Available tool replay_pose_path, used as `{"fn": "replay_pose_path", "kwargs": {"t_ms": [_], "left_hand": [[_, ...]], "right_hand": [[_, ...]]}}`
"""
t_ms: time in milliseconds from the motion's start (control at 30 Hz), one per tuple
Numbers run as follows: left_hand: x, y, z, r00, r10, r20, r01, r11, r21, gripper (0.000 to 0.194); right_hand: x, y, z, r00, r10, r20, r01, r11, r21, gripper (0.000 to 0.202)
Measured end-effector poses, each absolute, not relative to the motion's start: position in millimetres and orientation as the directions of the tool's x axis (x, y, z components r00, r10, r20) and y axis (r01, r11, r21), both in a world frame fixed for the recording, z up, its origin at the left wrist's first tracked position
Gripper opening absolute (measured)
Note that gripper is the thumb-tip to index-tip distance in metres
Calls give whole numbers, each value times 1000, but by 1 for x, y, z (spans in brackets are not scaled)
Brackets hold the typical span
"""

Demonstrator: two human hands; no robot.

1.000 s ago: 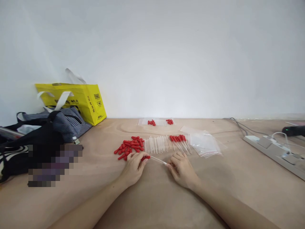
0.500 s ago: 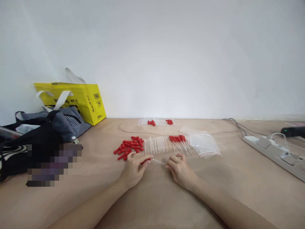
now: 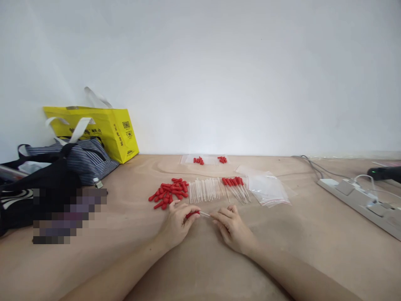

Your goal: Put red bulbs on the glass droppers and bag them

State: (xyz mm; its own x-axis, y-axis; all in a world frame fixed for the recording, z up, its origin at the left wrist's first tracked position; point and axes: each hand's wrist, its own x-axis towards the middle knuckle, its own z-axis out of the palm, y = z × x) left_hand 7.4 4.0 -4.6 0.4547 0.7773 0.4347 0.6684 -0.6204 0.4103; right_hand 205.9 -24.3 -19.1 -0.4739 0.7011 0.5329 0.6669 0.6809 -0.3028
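Note:
My left hand is closed on a red rubber dropper bulb, pinched between thumb and fingers. A thin clear glass dropper tube runs from the bulb's end to my right hand, whose fingertips are closed on it. Whether the tube sits inside the bulb I cannot tell. Beyond my left hand lies a heap of loose red bulbs. To its right is a row of clear tubes. Several droppers with red bulbs on their tubes lie side by side beyond my right hand.
Clear zip bags lie right of the droppers. Another bag with red bulbs rests by the wall. A yellow bag, a striped bag and a black bag stand left. A power strip with cables is right.
My right hand has moved left, closer to my left hand, and less of the tube shows between them. My left hand keeps its hold on the bulb.

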Motion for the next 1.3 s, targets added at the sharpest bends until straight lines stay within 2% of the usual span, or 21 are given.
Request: {"fn": "replay_pose_path", "kwargs": {"t_ms": [167, 400, 833, 1200, 1300], "left_hand": [[7, 3, -6, 470, 765, 440, 660, -636, 400, 17], [7, -1, -5, 581, 686, 438, 590, -725, 354, 17], [15, -8, -2, 572, 700, 428, 583, -714, 387, 17], [11, -4, -6, 611, 610, 504, 520, -790, 326, 14], [7, 1, -6, 637, 577, 512, 483, -816, 318, 27]], "right_hand": [[205, -27, -19, -495, 697, 519, 669, 687, -284, 24], [210, -24, -17, -522, 660, 540, 667, 711, -224, 29], [202, -23, -18, -484, 689, 540, 630, 702, -331, 22], [205, -19, -18, -530, 692, 490, 616, 711, -338, 21], [206, -16, -16, -531, 700, 478, 621, 705, -343, 21]]}}
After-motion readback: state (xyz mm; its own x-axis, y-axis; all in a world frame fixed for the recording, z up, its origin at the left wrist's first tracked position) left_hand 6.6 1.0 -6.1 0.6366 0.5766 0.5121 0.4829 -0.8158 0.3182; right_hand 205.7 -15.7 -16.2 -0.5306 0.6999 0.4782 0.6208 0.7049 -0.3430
